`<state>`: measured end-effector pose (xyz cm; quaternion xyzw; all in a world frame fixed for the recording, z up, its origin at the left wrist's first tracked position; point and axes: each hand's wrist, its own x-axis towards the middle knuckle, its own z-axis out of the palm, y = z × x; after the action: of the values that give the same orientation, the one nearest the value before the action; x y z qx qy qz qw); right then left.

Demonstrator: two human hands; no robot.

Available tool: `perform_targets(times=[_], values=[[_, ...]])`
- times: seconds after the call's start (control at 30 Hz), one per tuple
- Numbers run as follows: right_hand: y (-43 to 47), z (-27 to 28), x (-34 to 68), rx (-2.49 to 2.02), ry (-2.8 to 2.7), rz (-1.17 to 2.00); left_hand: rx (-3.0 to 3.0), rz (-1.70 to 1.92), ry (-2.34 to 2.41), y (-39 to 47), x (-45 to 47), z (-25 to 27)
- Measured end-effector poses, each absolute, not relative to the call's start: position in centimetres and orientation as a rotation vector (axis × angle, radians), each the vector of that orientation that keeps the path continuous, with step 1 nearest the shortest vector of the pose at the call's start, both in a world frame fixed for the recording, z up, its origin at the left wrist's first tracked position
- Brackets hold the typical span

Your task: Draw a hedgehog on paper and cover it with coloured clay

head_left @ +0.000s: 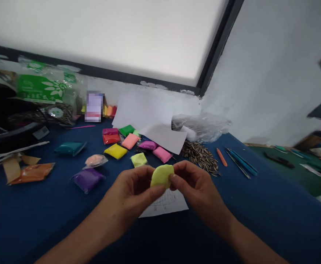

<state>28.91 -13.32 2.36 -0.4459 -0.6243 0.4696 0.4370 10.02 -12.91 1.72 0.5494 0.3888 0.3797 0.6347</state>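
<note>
A flattened, rounded piece of yellow-green modelling clay (161, 176) is held up between both hands. My left hand (131, 190) pinches its left side, the thumb along the lower edge. On the right, my right hand (197, 187) grips the other edge between thumb and fingers. Below the clay lies a white sheet with a pencil drawing (167, 203), partly covered by the hands. Just behind the left fingers sits an opened packet of yellow-green clay (139, 160).
Bagged clay in several colours, including a yellow packet (116, 150) and a purple packet (88, 179), lies left of centre. Striped sunflower seeds (200, 156) are heaped at the right, near blue tweezers (243, 162) and an orange stick (221, 157). Blank paper (146, 106) leans against the wall.
</note>
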Motion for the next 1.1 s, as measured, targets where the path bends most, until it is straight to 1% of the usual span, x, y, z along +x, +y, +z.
perform_targets(times=[0.1, 0.23, 0.33, 0.43, 0.6, 0.83, 0.9, 0.97, 1.1], values=[[-13.3, 2.9, 29.1, -1.17, -1.63, 1.185, 1.269, 0.938, 0.924, -12.8, 9.8, 2.0], [-13.2, 3.0, 29.1, -1.168, -1.669, 1.221, 1.291, 0.853, 0.877, -12.8, 9.7, 1.8], [-13.2, 2.6, 29.0, -1.17, -1.634, 1.276, 1.244, 0.864, 0.868, -12.8, 9.7, 1.6], [-13.1, 2.6, 29.0, -1.176, -1.609, 1.238, 1.194, 0.89, 0.88, -12.5, 9.6, 1.5], [-12.9, 3.1, 29.3, -1.24, -1.766, 1.204, 1.2, 0.885, 0.872, -12.6, 9.7, 1.0], [-12.9, 2.6, 29.2, -1.183, -1.689, 1.222, 1.18, 0.885, 0.821, -12.7, 9.7, 0.6], [-13.1, 2.6, 29.0, -1.19, -1.707, 1.18, 1.186, 0.888, 0.862, -12.5, 9.7, 0.7], [-13.2, 2.6, 29.0, -1.172, -1.773, 1.061, 1.206, 0.891, 0.898, -12.4, 9.6, 0.9], [-13.3, 2.4, 29.0, -1.001, -1.952, 0.85, 1.242, 0.83, 0.915, -12.3, 9.7, 1.3]])
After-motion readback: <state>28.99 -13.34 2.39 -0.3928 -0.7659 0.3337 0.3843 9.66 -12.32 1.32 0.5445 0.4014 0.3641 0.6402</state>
